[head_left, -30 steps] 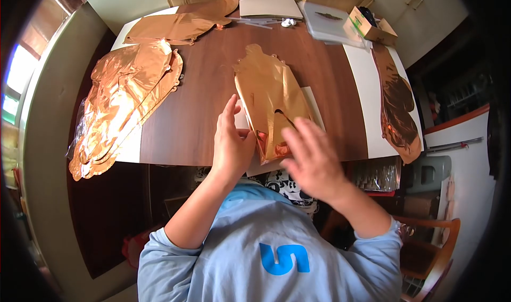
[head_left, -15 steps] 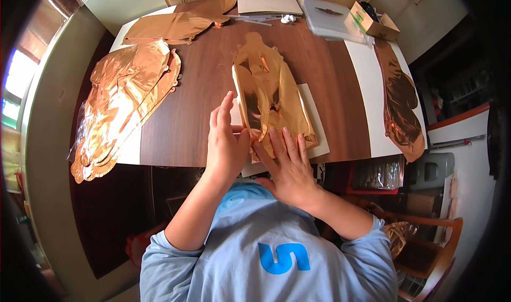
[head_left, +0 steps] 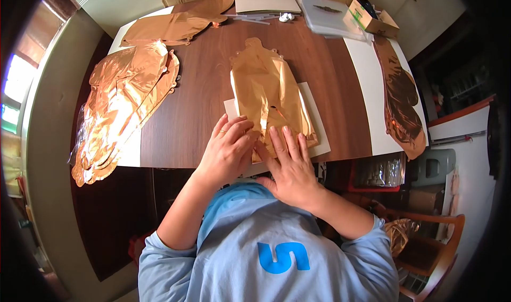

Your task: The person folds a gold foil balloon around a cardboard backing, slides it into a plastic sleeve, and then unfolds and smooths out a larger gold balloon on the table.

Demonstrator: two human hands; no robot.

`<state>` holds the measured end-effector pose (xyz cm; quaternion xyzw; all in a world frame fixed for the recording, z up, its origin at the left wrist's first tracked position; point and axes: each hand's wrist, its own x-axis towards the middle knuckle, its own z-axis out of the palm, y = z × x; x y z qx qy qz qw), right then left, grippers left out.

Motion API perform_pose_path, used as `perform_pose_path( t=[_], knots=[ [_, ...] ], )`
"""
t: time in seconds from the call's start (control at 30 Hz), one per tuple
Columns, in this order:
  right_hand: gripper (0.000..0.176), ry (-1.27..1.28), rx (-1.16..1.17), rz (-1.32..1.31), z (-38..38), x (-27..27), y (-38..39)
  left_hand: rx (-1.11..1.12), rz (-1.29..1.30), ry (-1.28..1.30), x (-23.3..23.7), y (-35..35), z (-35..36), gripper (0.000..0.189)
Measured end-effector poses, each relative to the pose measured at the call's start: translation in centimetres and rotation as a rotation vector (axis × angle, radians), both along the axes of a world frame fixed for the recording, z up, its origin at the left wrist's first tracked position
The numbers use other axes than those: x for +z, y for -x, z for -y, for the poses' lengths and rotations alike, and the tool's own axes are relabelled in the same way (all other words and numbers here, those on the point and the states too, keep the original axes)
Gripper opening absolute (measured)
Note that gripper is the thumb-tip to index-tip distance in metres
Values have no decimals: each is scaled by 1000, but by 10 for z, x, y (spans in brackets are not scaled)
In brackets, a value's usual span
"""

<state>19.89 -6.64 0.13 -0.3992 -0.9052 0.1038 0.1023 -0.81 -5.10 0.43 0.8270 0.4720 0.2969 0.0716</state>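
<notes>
A folded gold foil piece [head_left: 269, 86] lies lengthwise in front of me on a white sheet [head_left: 317, 122], whose edges show at both sides. My right hand [head_left: 290, 166] rests flat on its near end, fingers spread. Along the left near edge of the foil is my left hand [head_left: 226, 147], its fingers curled together over the foil's edge; whether they pinch it is hidden.
Shiny foil pieces [head_left: 120, 97] pile at the left, with more foil [head_left: 170, 28] behind them. Another foil strip [head_left: 399, 97] hangs over the right edge. White boards [head_left: 266, 1], a clear plastic box [head_left: 332, 17] and a small carton [head_left: 372, 20] stand at the back.
My left hand has come down from a raised, open pose onto the foil's left edge, fingers now curled. The foil's far part lies flatter and its tip sits slightly nearer. My right hand stays put.
</notes>
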Motion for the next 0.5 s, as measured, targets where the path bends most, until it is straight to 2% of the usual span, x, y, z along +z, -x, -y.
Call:
perform_pose_path(
  t=[0.2,0.33,0.5],
  knots=[
    [83,-73,-5,-136,-7,7,-4,-4,73,25,-3,2,-3,32],
    [86,-19,93,-73,10,5,9,27,64,58,0,2,-2,32],
    [91,-22,-25,20,9,2,-8,50,47,64,-1,1,-1,32]
  ],
)
